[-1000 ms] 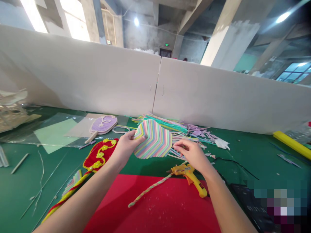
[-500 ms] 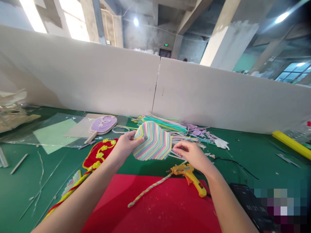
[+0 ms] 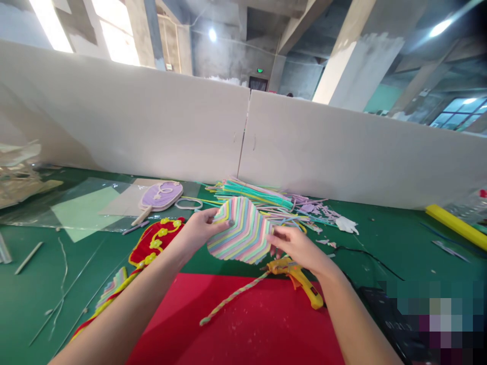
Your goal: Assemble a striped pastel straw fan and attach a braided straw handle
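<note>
A striped pastel piece (image 3: 241, 230) with a zigzag pattern is held up above the table. My left hand (image 3: 205, 225) grips its left edge, thumb on the front. My right hand (image 3: 291, 241) pinches the right edge, some fingertips hidden behind it. Just below my right hand, a yellow glue gun (image 3: 297, 279) lies on the red sheet (image 3: 236, 329). A twisted pastel cord (image 3: 232, 299) stretches left from the gun's nozzle.
Behind the piece lies a pile of coloured strips (image 3: 258, 192). A purple fan (image 3: 162, 196) and a red fan with yellow flowers (image 3: 155, 241) are at left. A phone (image 3: 395, 319) and a yellow bar (image 3: 456, 225) are at right. A white partition (image 3: 152, 121) stands behind.
My right hand has closed on the piece's right edge, where it was beside it before. The piece has dropped slightly and tilted. My left hand keeps its hold.
</note>
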Demonstrator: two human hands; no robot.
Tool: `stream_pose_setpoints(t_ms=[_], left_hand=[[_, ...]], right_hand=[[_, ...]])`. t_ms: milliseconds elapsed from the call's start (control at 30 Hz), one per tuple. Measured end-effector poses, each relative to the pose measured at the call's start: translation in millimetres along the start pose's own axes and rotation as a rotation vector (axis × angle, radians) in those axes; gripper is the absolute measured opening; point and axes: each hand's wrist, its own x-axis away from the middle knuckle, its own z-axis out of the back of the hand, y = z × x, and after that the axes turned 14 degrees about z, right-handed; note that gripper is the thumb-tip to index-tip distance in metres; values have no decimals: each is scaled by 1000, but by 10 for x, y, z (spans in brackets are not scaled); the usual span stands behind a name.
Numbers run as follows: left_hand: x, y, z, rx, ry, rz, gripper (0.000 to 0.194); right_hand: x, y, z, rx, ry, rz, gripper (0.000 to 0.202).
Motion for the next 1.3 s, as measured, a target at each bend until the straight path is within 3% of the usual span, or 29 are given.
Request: stream_pose_setpoints(t_ms=[133,233,367,433,600,733,900,1133,1300], left_hand=[[4,45,-14,295,-50,107,58],[-9,38,-48,416,-125,62,64],[-15,-45,-133,432,-155,-36,43],[-13,-81,-157,422,-133,-56,37],[6,-73,-137,372,-133,-20,36],[12,-67,-148,323,-143,80,36],[21,-89,-196,330,-58,133,37],[111,-89,-325,292,-131,167,47],[128,-160,-423,320,-111,159,43]], right_hand=[[-42,17,-96,-114,110,-11,34],[-81,15,-182,-174,287,-13,36],[-96,-21,-322,-248,422,-3,36],[-83,-48,-380,-290,411,-14,36],[-55,-114,-420,-361,246,-68,37],[-54,-116,-415,-330,232,-19,37],[-54,-44,-418,-250,204,9,36],[-75,39,-418,-351,459,6,44],[-97,66,-459,-359,603,80,48]])
